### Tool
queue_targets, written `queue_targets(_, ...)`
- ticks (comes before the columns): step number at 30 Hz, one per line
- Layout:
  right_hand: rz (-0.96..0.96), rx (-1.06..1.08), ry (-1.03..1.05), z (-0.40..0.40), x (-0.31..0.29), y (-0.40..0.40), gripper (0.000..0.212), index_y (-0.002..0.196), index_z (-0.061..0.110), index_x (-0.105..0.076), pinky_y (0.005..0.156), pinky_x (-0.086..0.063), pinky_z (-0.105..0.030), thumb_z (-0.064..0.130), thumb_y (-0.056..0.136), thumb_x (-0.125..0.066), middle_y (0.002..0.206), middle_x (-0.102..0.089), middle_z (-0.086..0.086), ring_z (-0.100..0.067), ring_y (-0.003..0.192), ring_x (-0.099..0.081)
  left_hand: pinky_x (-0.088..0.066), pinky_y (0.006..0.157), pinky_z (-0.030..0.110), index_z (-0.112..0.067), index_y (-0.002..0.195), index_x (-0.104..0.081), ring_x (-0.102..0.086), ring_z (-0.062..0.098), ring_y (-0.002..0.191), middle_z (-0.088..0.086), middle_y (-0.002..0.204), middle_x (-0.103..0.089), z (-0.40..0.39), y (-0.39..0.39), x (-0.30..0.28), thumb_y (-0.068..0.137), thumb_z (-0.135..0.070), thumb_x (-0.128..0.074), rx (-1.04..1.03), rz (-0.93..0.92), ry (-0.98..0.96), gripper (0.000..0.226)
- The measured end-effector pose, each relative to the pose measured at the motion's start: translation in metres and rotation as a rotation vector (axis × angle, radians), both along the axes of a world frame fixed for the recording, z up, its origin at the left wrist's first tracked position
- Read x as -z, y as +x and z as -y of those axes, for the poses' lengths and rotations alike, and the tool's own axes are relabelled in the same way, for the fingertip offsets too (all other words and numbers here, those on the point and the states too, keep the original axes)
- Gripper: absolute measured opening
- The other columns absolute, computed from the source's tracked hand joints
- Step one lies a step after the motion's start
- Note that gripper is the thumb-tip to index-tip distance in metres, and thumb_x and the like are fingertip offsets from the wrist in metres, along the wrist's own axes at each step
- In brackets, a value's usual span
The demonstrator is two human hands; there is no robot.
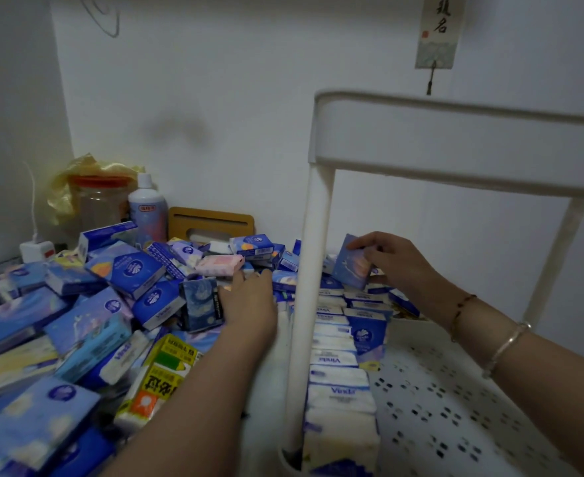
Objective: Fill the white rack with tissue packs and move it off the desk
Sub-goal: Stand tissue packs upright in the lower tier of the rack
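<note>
Pinching an upright, slightly tilted tissue pack (352, 261), right hand (392, 258); left hand (249, 297) spread.

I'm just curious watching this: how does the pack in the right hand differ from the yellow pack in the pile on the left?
The pack in the right hand is blue-purple, held up inside the white rack; the yellow pack lies flat in the heap on the desk. The right hand pinches the former; nothing touches the yellow one. Both look like small wrapped tissue packs.
</note>
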State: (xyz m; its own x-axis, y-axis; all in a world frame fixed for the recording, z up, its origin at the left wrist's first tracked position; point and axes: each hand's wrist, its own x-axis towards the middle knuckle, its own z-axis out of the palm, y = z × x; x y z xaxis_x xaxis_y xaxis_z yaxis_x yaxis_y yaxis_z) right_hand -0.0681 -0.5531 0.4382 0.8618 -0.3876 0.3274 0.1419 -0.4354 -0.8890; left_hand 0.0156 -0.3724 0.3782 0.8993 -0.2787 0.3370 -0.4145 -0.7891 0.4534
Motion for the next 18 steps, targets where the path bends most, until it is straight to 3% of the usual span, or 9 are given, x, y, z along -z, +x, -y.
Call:
queue_targets(4,0.081,-0.037,0.018,-0.007,-0.001,-0.017,0.032,0.087,0.015,-0.063,0.076,-0.055,-0.039,-0.006,0.093,-0.041,0.098,-0.06,-0.005,-0.022,0.092,-0.058,-0.033,0.106,0.04,-0.013,0.116,-0.056,-0.047,0.026,0.123,0.009,0.126,-0.056,0.0,0.004,-0.005,0.095,-0.019,-0.051,-0.073,0.003,0.06,0.022)
queue_targets(8,0.105,-0.132,0.137,-0.012,-0.009,-0.045,0.032,0.1,0.022,-0.064,0.063,-0.054,-0.025,-0.003,0.092,-0.045,0.101,-0.062,-0.004,-0.018,0.085,-0.06,-0.047,0.09,0.041,-0.01,0.094,-0.062,-0.06,0.028,0.1,0.011,0.104,-0.066,0.0,0.006,-0.007,0.091,-0.032,-0.056,-0.063,0.061,-0.038,0.023)
queue_targets(12,0.021,-0.22,0.048,-0.009,-0.001,-0.074,0.049,0.122,0.031,-0.056,0.068,-0.055,-0.023,-0.006,0.091,-0.05,0.098,-0.069,-0.009,-0.015,0.082,-0.065,-0.052,0.078,0.042,-0.011,0.079,-0.06,-0.063,0.033,0.085,0.014,0.087,-0.066,-0.011,-0.005,-0.022,0.095,-0.035,-0.043,-0.038,0.104,-0.322,0.033)
queue_targets(15,0.003,-0.161,-0.165,-0.009,0.011,-0.084,0.035,0.11,0.015,-0.062,0.069,-0.05,-0.024,-0.01,0.086,-0.058,0.102,-0.069,-0.013,-0.012,0.083,-0.063,-0.051,0.074,0.039,-0.01,0.083,-0.065,-0.062,0.03,0.083,0.009,0.084,-0.065,-0.024,-0.007,-0.039,0.092,-0.03,-0.052,-0.022,0.193,-0.411,0.025)
queue_targets(18,-0.07,-0.092,-0.325,-0.011,0.021,-0.087,0.031,0.093,0.025,-0.061,0.075,-0.05,-0.024,-0.001,0.078,-0.069,0.096,-0.067,0.0,-0.015,0.085,-0.063,-0.053,0.073,0.039,-0.013,0.088,-0.072,-0.062,0.024,0.081,0.007,0.087,-0.07,-0.038,-0.014,-0.062,0.091,-0.033,-0.057,0.048,0.182,-0.601,0.025)
